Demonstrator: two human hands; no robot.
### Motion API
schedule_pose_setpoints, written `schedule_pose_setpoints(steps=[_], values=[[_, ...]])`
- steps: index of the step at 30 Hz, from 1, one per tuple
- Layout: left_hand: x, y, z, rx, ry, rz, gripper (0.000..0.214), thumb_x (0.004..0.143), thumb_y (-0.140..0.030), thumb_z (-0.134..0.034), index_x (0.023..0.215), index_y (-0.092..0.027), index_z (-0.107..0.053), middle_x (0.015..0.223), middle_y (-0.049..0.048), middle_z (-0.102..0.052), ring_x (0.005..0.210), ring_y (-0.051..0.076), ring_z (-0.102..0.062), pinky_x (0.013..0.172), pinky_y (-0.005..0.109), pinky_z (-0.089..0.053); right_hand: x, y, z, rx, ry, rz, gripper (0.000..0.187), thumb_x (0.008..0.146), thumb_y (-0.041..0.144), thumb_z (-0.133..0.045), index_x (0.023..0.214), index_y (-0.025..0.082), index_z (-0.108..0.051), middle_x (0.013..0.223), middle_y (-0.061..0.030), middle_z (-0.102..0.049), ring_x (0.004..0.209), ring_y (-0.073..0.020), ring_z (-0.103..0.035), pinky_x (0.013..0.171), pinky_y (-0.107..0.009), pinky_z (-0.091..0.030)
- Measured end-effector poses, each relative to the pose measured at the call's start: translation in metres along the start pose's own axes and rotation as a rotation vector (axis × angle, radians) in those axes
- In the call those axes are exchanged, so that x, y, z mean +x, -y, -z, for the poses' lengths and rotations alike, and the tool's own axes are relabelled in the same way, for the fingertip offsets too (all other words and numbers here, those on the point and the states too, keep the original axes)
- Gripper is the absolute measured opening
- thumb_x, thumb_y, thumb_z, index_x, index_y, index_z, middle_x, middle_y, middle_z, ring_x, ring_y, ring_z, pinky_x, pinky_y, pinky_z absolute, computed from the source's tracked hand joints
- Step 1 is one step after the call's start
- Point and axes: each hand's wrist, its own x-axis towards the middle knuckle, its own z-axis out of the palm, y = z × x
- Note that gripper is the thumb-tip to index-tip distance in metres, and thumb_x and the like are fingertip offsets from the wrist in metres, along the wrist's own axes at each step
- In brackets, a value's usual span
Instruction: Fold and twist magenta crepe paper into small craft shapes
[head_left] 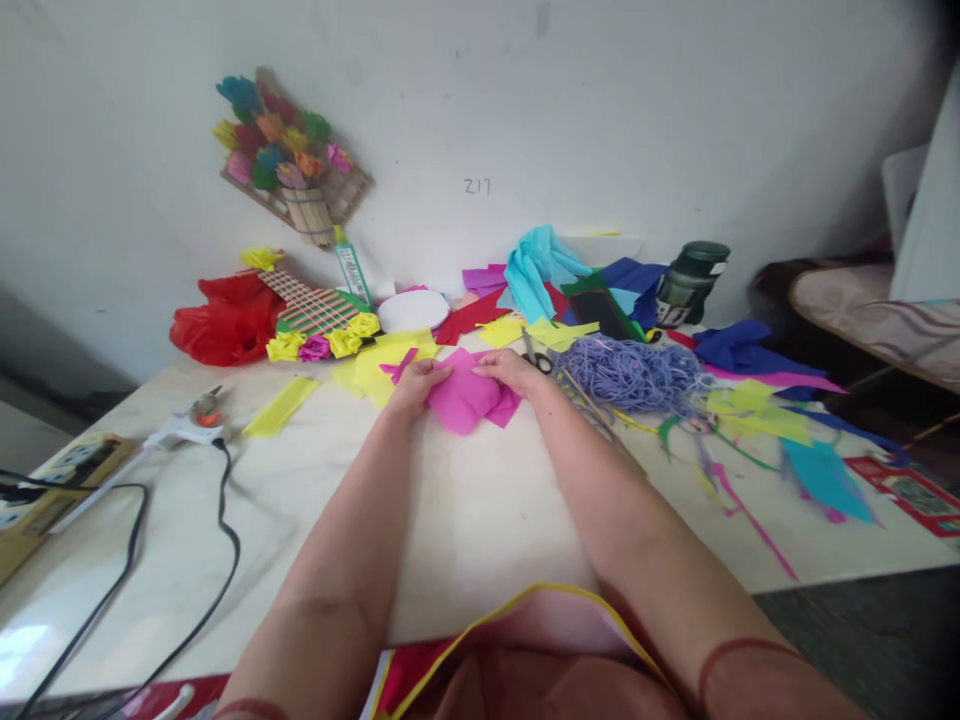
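Both my hands hold a magenta piece of crepe paper [460, 395] with rounded edges, above the middle of the white table. My left hand [411, 388] pinches its left side between thumb and fingers. On the other side, my right hand [511, 370] grips the upper right edge. More magenta paper [505, 408] shows beneath the right hand. Yellow paper sheets [382, 370] lie just behind the left hand. Close to the right hand rests a pair of scissors [537, 358] with dark handles.
A glue gun [196, 420] with a black cord stands at left, near a power strip [71, 470]. To the right lie a purple string bundle [630, 372], a green jar [690, 285] and paper scraps. A decorated flower piece [319, 310] leans behind.
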Motion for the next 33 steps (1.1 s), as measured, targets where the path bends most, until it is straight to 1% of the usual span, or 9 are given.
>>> schedule_pose_setpoints(steps=[3, 6, 9, 14, 18, 21, 24, 29, 33], values=[[0.004, 0.003, 0.003, 0.104, 0.022, -0.007, 0.033, 0.056, -0.039, -0.08, 0.07, -0.015, -0.061, 0.057, -0.0004, -0.061, 0.045, 0.009, -0.052, 0.043, 0.021, -0.037, -0.002, -0.001, 0.001, 0.067, -0.027, -0.037, 0.014, 0.057, 0.019, -0.077, 0.066, 0.013, -0.068, 0.061, 0.0004, -0.066, 0.058, -0.0104, -0.055, 0.061, -0.024, -0.044], [0.004, 0.003, 0.005, 0.136, 0.056, -0.015, 0.032, 0.059, -0.04, -0.078, 0.071, -0.015, -0.062, 0.056, -0.0007, -0.061, 0.044, 0.009, -0.05, 0.043, 0.02, -0.036, -0.001, -0.003, 0.003, 0.119, -0.033, -0.047, 0.014, 0.056, 0.017, -0.076, 0.068, 0.013, -0.07, 0.064, -0.0004, -0.068, 0.059, -0.0109, -0.058, 0.063, -0.024, -0.046], [0.001, 0.001, 0.005, 0.096, 0.102, -0.016, 0.031, 0.06, -0.039, -0.078, 0.073, -0.015, -0.064, 0.059, -0.0001, -0.062, 0.046, 0.009, -0.052, 0.045, 0.02, -0.038, 0.002, -0.006, 0.005, 0.163, -0.032, -0.048, 0.015, 0.057, 0.014, -0.076, 0.071, 0.014, -0.071, 0.065, -0.0005, -0.069, 0.06, -0.0107, -0.059, 0.064, -0.024, -0.047], [-0.002, -0.002, 0.004, -0.025, 0.149, 0.015, 0.029, 0.059, -0.03, -0.079, 0.08, -0.013, -0.068, 0.07, 0.0036, -0.068, 0.058, 0.012, -0.06, 0.055, 0.022, -0.046, 0.004, -0.01, 0.008, 0.195, -0.04, -0.048, 0.021, 0.058, 0.012, -0.075, 0.079, 0.014, -0.072, 0.069, -0.0023, -0.071, 0.061, -0.0111, -0.06, 0.067, -0.025, -0.048], [-0.003, -0.002, 0.003, -0.063, 0.141, 0.027, 0.027, 0.06, -0.026, -0.078, 0.082, -0.014, -0.07, 0.072, 0.0045, -0.07, 0.061, 0.013, -0.062, 0.059, 0.023, -0.049, 0.005, -0.011, 0.01, 0.198, -0.059, -0.049, 0.022, 0.059, 0.011, -0.073, 0.081, 0.014, -0.073, 0.071, -0.0029, -0.071, 0.062, -0.0115, -0.06, 0.069, -0.026, -0.048], [-0.002, -0.003, 0.003, -0.092, 0.129, 0.03, 0.031, 0.059, -0.023, -0.077, 0.088, -0.014, -0.071, 0.075, 0.0059, -0.071, 0.064, 0.014, -0.063, 0.061, 0.024, -0.049, 0.004, -0.01, 0.011, 0.192, -0.016, -0.027, 0.025, 0.059, 0.012, -0.072, 0.084, 0.015, -0.074, 0.074, -0.0035, -0.072, 0.063, -0.0117, -0.06, 0.069, -0.026, -0.047], [-0.001, -0.003, 0.003, -0.126, 0.125, 0.019, 0.035, 0.058, -0.02, -0.076, 0.092, -0.013, -0.072, 0.079, 0.0075, -0.072, 0.067, 0.015, -0.064, 0.064, 0.025, -0.05, 0.004, -0.01, 0.011, 0.172, 0.007, 0.006, 0.023, 0.059, 0.012, -0.069, 0.081, 0.015, -0.074, 0.076, -0.0035, -0.072, 0.066, -0.012, -0.06, 0.069, -0.026, -0.046], [0.001, -0.002, 0.004, -0.108, 0.088, 0.007, 0.028, 0.057, -0.019, -0.074, 0.084, -0.013, -0.074, 0.074, 0.0063, -0.071, 0.068, 0.015, -0.063, 0.064, 0.026, -0.048, 0.005, -0.013, 0.013, 0.134, -0.009, 0.025, 0.021, 0.058, 0.014, -0.065, 0.077, 0.016, -0.074, 0.071, -0.0023, -0.071, 0.063, -0.012, -0.057, 0.065, -0.025, -0.044], [0.003, -0.001, 0.006, -0.09, 0.099, -0.003, 0.023, 0.057, -0.019, -0.072, 0.079, -0.014, -0.074, 0.072, 0.0055, -0.071, 0.066, 0.015, -0.062, 0.063, 0.025, -0.046, 0.005, -0.013, 0.014, 0.074, -0.004, 0.079, 0.019, 0.058, 0.016, -0.063, 0.073, 0.015, -0.074, 0.07, -0.0024, -0.07, 0.063, -0.0126, -0.056, 0.064, -0.025, -0.042]])
